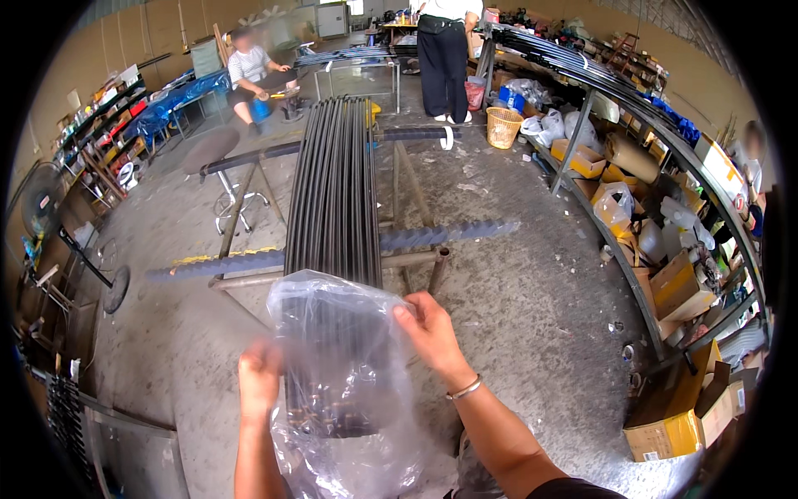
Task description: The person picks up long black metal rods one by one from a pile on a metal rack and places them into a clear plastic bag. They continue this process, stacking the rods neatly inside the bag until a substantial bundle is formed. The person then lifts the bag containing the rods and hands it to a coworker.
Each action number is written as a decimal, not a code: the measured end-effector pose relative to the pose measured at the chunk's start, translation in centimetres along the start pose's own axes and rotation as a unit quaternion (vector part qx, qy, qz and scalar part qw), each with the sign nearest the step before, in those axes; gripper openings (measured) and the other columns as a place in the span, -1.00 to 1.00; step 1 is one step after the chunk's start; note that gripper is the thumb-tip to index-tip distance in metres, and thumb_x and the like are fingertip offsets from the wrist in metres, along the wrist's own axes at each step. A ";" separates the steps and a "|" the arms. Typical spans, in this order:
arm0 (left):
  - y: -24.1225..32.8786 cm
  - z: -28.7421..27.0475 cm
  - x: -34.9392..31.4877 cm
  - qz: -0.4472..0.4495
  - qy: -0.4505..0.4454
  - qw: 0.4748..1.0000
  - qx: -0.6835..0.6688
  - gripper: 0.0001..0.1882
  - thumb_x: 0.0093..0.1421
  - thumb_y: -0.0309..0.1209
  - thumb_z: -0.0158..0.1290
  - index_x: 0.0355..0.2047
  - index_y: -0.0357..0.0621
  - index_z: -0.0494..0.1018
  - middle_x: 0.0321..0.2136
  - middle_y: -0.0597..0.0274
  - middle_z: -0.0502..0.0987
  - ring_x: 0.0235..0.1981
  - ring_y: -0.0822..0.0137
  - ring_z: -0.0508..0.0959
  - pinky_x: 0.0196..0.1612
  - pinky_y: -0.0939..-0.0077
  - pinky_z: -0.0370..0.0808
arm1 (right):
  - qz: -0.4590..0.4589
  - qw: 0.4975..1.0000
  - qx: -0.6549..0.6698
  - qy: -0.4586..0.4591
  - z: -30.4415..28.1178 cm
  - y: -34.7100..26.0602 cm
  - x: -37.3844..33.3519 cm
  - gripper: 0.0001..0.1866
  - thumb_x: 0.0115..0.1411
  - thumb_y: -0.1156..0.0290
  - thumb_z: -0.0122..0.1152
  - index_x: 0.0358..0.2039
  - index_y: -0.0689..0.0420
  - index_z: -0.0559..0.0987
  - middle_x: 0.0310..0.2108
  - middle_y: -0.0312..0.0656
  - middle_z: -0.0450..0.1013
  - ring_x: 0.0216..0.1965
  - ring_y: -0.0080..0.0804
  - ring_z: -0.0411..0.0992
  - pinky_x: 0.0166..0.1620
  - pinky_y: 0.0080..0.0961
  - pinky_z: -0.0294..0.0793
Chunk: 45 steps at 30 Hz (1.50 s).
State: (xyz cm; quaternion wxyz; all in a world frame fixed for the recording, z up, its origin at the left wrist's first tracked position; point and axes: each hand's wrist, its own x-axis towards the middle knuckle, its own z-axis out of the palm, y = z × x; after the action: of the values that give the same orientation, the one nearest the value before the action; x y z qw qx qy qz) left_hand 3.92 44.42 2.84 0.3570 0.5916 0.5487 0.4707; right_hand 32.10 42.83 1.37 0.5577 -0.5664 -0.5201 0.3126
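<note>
I am holding a clear plastic bag (345,382) over the near end of the bundle of dark metal rods (334,191). My right hand (431,331) is pinching the bag's upper edge, and my left hand (259,378) is gripping its left side, fingers curled. The rods are running straight away from me across the padded trestles (453,234), their long axis pointing ahead, ends lying between my hands.

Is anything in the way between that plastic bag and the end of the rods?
Nothing visible. Both hands, left and right, hold the clear bag, which seems already to cover the near end of the rods.
</note>
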 end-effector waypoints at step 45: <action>1.3 0.4 -4.4 -0.097 -0.121 0.972 -0.176 -0.13 0.08 -0.11 0.15 0.27 -0.23 -0.01 0.22 -0.09 0.10 0.26 0.12 0.07 0.26 0.34 0.00 | 0.158 0.950 0.168 -0.210 2.4 -2.6 -4.3 -0.15 0.20 -0.05 0.05 0.17 0.42 0.00 0.04 0.01 0.23 0.09 -0.35 0.21 0.13 -0.47 0.21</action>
State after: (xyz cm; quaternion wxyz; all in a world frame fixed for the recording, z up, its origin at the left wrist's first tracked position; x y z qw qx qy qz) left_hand 4.92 39.96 3.16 0.5630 0.5159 0.4651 0.4479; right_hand 28.15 39.13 2.46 0.4665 -0.4613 -0.4691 0.5912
